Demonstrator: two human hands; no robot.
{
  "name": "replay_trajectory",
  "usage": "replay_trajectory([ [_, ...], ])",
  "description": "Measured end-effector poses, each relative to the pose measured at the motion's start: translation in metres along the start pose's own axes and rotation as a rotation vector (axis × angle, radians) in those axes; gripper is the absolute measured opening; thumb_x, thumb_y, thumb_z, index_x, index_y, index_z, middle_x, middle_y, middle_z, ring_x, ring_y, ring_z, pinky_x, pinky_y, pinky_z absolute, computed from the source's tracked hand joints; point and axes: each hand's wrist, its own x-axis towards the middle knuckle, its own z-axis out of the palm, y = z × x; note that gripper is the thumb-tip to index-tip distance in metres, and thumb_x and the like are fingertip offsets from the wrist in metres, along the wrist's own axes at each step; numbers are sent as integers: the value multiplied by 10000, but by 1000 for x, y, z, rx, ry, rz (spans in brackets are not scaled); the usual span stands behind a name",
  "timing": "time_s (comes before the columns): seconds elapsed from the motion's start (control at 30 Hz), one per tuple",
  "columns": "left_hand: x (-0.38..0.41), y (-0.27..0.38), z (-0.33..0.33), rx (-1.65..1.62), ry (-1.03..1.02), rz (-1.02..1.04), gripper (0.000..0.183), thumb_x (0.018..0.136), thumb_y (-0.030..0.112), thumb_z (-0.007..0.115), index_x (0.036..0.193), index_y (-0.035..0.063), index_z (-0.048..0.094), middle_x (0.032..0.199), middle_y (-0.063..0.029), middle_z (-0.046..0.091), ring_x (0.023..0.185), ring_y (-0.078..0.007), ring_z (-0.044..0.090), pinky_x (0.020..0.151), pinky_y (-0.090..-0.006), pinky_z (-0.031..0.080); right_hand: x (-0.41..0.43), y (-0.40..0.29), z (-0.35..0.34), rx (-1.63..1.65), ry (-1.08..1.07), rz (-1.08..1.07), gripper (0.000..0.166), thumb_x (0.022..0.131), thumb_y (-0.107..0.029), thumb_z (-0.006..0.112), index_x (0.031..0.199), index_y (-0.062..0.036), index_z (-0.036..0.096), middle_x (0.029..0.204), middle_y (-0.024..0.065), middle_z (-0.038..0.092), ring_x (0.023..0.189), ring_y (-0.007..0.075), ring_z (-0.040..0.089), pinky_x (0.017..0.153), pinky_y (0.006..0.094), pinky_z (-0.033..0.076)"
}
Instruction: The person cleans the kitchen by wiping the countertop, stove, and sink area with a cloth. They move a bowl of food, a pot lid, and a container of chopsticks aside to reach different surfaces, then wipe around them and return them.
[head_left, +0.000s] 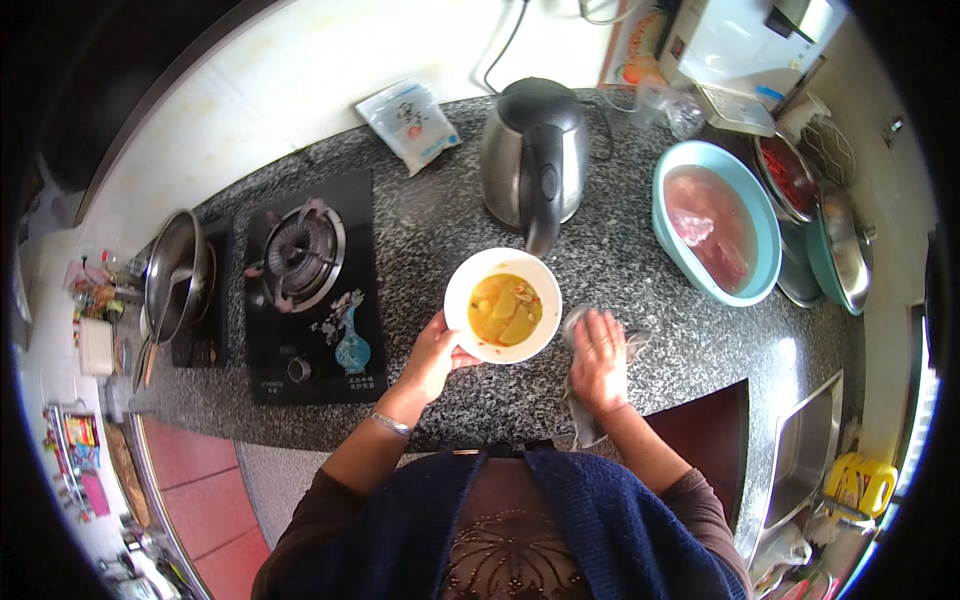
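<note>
My left hand (431, 356) grips the lower left rim of a white bowl (459, 289), thumb over the edge. Yellow broth with pale chunks, perhaps potato, and reddish bits (506, 309) fills the bottom of the bowl. To the right, my right hand (598, 356) lies palm down on a grey cloth (583, 420), pressing it against the speckled granite countertop (517, 397). Parts of the cloth stick out around the fingers and hang towards the counter's front edge. Just beyond the bowl stands a steel electric kettle (499, 165) with a black handle.
A black gas hob (315, 330) and a wok (176, 277) occupy the left side. At right, a light-blue basin (769, 240) holds raw meat in pinkish water. A steel sink (806, 442) lies front right. A plastic packet (412, 124) leans by the wall.
</note>
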Motion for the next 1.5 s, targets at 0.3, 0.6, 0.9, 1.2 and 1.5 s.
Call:
replay_trajectory([
  [0.3,-63,16,-13,-64,199,144,390,908,109,470,1275,-25,464,1117,-146,611,915,-218,679,742,-366,612,28,-62,13,228,-294,-264,505,856,-195,590,1333,-64,492,1440,207,385,1371,399,314,1140,521,249],
  [0.6,-147,33,-31,-116,441,255,510,825,74,433,1314,-66,405,1185,-178,577,1029,-271,644,826,-413,585,229,-131,118,226,11,-251,445,925,-233,495,1349,-102,479,1440,150,399,1368,305,331,1148,441,233],
  [0.9,-170,20,-46,-121,545,327,549,820,134,444,1323,-73,372,1235,-202,547,1082,-317,624,840,-431,587,82,-161,34,264,-670,-672,476,841,-49,551,1314,-62,494,1449,135,400,1346,319,371,1155,426,277],
  [1.2,-220,-17,-42,-180,623,332,584,793,118,453,1350,-21,346,1247,-196,534,1075,-332,622,805,-455,600,7,9,2,69,-129,-339,528,833,-32,544,1351,-110,480,1404,151,442,1285,344,427,1094,499,314],
  [1.5,-275,-57,-63,-154,596,228,630,784,166,489,1370,-14,345,1294,-192,516,1123,-353,595,870,-499,562,57,-31,30,94,173,-164,378,867,-163,625,1234,-87,578,1285,146,528,1160,352,498,987,455,399],
])
